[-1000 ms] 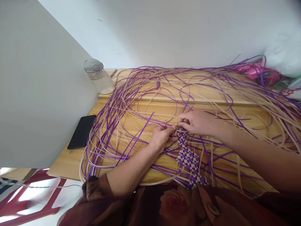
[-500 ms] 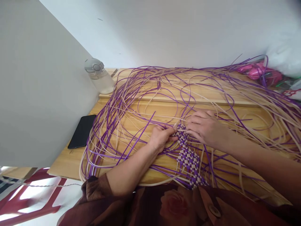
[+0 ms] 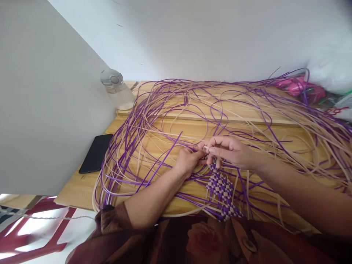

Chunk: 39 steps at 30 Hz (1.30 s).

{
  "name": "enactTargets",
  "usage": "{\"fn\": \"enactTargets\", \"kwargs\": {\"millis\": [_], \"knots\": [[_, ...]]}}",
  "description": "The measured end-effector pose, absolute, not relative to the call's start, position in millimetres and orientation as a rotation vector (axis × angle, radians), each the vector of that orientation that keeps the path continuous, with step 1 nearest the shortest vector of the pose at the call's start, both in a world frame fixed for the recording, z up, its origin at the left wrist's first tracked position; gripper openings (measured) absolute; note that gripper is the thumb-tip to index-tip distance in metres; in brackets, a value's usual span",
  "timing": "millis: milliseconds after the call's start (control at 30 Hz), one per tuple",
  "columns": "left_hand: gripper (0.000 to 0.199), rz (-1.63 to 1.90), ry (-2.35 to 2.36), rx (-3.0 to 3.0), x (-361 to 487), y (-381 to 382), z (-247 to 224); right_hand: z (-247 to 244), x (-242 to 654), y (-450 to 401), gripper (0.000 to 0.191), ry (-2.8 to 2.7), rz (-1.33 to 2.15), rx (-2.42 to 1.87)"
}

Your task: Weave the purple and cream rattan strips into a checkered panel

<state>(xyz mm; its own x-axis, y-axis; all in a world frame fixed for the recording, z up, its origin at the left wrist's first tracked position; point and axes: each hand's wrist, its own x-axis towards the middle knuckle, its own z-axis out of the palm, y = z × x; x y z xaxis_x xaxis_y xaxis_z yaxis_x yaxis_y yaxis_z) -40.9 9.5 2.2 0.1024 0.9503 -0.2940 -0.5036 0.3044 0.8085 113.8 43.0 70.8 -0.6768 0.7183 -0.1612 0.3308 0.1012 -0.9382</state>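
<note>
A checkered purple-and-cream woven strip (image 3: 220, 185) runs from near my body up to my hands, with long loose strands sticking out on both sides. My left hand (image 3: 189, 158) is closed at the upper left edge of the weave, thumb and fingers pinching it. Over the top of the strip, my right hand (image 3: 227, 150) pinches a cream strand (image 3: 205, 147) between thumb and forefinger, close to the left fingertips. The fingers of my right hand hide the upper end of the weave.
Long purple and cream strands (image 3: 129, 146) loop widely over the wooden table (image 3: 74, 189). A black phone (image 3: 96, 154) lies at the left edge. Behind it stands a clear bottle (image 3: 119, 91) with a grey lid. A pink bundle (image 3: 295, 86) and plastic bags sit at the back right.
My right hand has moved left from the right side of the weave, and its fingers have come together on a cream strand beside my left hand. The left hand has stayed in place.
</note>
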Motion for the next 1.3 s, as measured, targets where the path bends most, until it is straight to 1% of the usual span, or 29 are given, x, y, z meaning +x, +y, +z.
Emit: {"fn": "enactTargets", "kwargs": {"millis": [67, 300, 400, 467, 533, 600, 833, 967, 1067, 1133, 1267, 1300], "knots": [[0.038, 1.175, 0.947, 0.594, -41, 10, 0, 66, 114, 46, 0.031, -2.009, 1.625, -1.088], [0.040, 1.183, 0.990, 0.569, -39, 9, -1, 58, 117, 52, 0.017, -1.915, 1.352, -1.415], [0.043, 1.200, 0.977, 0.557, -38, 8, 1, 64, 117, 50, 0.022, -2.015, 1.255, -1.386], [0.044, 1.204, 0.975, 0.548, -38, 8, 2, 67, 118, 49, 0.025, -2.134, 1.104, -1.378], [0.044, 1.205, 0.980, 0.539, -38, 8, 3, 70, 120, 49, 0.022, -2.259, 0.880, -1.405], [0.044, 1.204, 0.983, 0.532, -37, 8, 3, 72, 122, 51, 0.018, -2.329, 0.756, -1.448], [0.044, 1.218, 0.986, 0.576, -36, 7, 3, 65, 119, 57, 0.017, -2.266, 0.870, -1.580], [0.043, 1.225, 0.975, 0.610, -37, 7, 4, 66, 114, 54, 0.013, -2.220, 0.885, -1.475], [0.042, 1.224, 0.976, 0.650, -38, 7, 4, 70, 109, 51, 0.019, -2.299, 0.811, -1.333], [0.039, 1.225, 0.994, 0.669, -37, 7, 3, 73, 104, 50, 0.020, -2.424, 0.668, -1.307], [0.032, 1.230, 1.038, 0.658, -36, 7, 1, 74, 92, 48, 0.015, -2.637, 0.262, -1.270], [0.030, 1.232, 1.038, 0.654, -36, 7, 1, 76, 89, 47, 0.013, -2.631, 0.234, -1.234]]}}
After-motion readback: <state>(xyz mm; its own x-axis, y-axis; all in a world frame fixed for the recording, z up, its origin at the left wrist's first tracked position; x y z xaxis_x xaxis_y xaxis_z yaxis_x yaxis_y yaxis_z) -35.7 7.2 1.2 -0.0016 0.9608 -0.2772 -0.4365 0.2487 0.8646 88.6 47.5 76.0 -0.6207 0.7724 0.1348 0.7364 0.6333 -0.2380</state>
